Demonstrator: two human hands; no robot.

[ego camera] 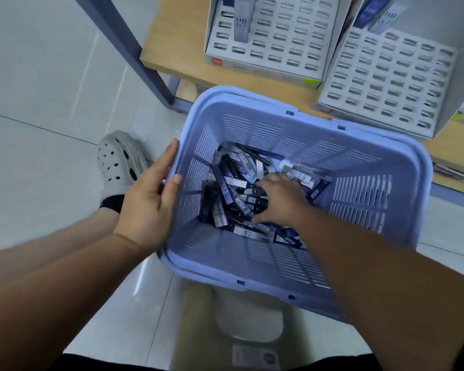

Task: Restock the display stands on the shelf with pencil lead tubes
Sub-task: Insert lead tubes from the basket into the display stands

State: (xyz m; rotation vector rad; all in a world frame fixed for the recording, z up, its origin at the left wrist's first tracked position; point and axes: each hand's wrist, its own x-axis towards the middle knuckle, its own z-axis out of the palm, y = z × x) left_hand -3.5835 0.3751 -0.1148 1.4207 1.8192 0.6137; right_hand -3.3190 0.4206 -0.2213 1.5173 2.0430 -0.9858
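Note:
A light blue slotted plastic basket (pixel 359 183) sits in front of me, its bottom covered with several dark blue and white pencil lead tubes (pixel 233 188). My left hand (pixel 148 199) holds the basket's left rim, thumb inside and fingers outside. My right hand (pixel 281 199) reaches down into the pile, fingers curled among the tubes; whether it holds any is hidden. Two white display stands (pixel 268 38) (pixel 386 81) with rows of slots stand on the wooden shelf (pixel 177 46). Each stand holds a few tubes (pixel 239 20) (pixel 378 14) at its back.
The shelf's grey metal post (pixel 123 41) rises at left. My foot in a grey clog (pixel 118 162) stands on the pale tiled floor beside the basket. A cardboard box (pixel 198 330) lies under the basket. Some packets (pixel 450 170) lie on the shelf at right.

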